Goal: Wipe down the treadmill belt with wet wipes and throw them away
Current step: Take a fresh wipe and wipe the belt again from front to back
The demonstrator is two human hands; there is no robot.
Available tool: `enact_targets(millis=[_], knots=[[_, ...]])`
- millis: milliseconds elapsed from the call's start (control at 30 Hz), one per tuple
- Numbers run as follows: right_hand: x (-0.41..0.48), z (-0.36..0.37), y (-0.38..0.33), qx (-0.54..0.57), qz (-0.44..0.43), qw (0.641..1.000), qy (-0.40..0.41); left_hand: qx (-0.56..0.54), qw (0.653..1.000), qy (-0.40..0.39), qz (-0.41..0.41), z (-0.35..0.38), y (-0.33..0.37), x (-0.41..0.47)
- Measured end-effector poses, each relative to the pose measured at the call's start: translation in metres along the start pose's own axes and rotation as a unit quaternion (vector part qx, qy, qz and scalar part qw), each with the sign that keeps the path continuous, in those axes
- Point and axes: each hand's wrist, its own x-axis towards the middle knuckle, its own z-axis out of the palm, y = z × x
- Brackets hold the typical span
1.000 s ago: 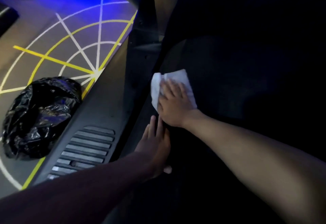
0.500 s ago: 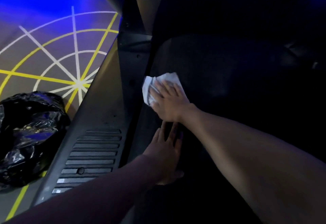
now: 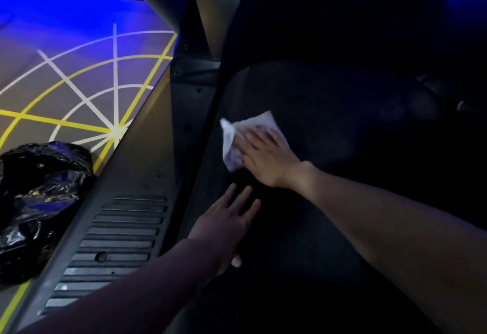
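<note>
Blue-lit flooring [image 3: 79, 75] with yellow and white line markings fills the 10 o'clock sector of the view. A black bin bag [image 3: 39, 202] sits on it at 8 o'clock, just beside the treadmill's grey side rail [image 3: 147, 165]. It is probably placed there for disposal within arm's reach.

The left hand [image 3: 226, 225] lies flat on the treadmill belt [image 3: 329, 123] near its rail-side edge. Its fingers are straight, slightly apart and point to 1 o'clock. It holds nothing; it likely braces the body or steadies the belt against slipping.

The wet wipe [image 3: 232, 138] lies on the belt at 12 o'clock of the left hand. The right hand [image 3: 266, 160] presses it palm down, fingers extended and close together, motion-blurred. The uncovered part of the wipe projects at 10 o'clock of that hand. A flat palm spreads pressure over a wide strip.

Toward 3 o'clock the belt is too dark to assess. Wiping appears to be under way; disposal is not yet done.
</note>
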Motion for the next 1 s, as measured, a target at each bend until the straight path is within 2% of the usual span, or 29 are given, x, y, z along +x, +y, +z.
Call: enact_targets(millis=[33,67,167,233,333,367,400,467,533,633,667,733,800,833,867,933,967,1000], knots=[[0.002,-0.001,0.002,0.010,0.041,0.999,-0.002,0.000,1.000,0.004,-0.015,-0.002,0.003,-0.002],[0.000,-0.001,-0.002,0.015,0.040,0.999,-0.009,-0.010,0.999,0.009,-0.038,-0.005,0.005,-0.004],[-0.026,0.014,-0.013,-0.007,-0.101,0.995,-0.023,-0.043,0.992,0.032,-0.118,-0.009,0.012,-0.012],[-0.038,0.015,-0.001,-0.008,-0.127,0.992,-0.014,-0.040,0.987,0.037,-0.149,-0.010,0.016,-0.014],[-0.033,0.009,0.012,0.014,0.026,1.000,0.006,-0.040,0.984,0.017,-0.170,-0.016,0.019,-0.011],[-0.033,0.010,0.008,0.009,0.043,0.999,0.009,-0.036,0.984,0.011,-0.172,-0.019,0.019,-0.009],[-0.037,0.012,0.002,-0.003,0.021,1.000,0.005,-0.030,0.985,0.008,-0.170,-0.022,0.018,-0.007],[-0.054,0.018,-0.003,-0.025,-0.079,0.996,-0.016,-0.026,0.986,0.003,-0.164,-0.022,0.019,-0.006],[-0.062,0.018,0.009,-0.010,-0.105,0.994,-0.013,-0.040,0.985,-0.010,-0.166,-0.020,0.022,-0.008],[-0.058,0.013,0.028,0.035,0.055,0.998,0.024,-0.149,0.971,-0.011,-0.186,-0.024,0.031,-0.004],[-0.060,0.014,0.027,0.027,0.075,0.997,0.025,-0.197,0.960,-0.015,-0.198,-0.028,0.035,0.000],[-0.073,0.021,0.019,-0.007,0.017,1.000,0.008,-0.261,0.940,-0.039,-0.217,-0.033,0.045,0.008],[-0.091,0.022,0.027,-0.016,-0.057,0.998,-0.002,-0.242,0.940,-0.050,-0.236,-0.030,0.055,0.014],[-0.092,0.019,0.039,-0.014,-0.059,0.998,0.004,-0.226,0.942,-0.039,-0.245,-0.027,0.058,0.015],[-0.090,0.016,0.051,-0.007,-0.023,1.000,0.012,-0.215,0.944,-0.027,-0.251,-0.024,0.062,0.015],[-0.085,0.009,0.066,0.026,0.101,0.994,0.021,-0.205,0.946,-0.007,-0.250,-0.023,0.067,0.015],[-0.085,0.009,0.066,0.037,0.127,0.991,0.015,-0.202,0.949,0.003,-0.241,-0.022,0.068,0.016],[-0.088,0.011,0.060,0.037,0.111,0.993,0.005,-0.191,0.956,0.012,-0.223,-0.022,0.068,0.016]])
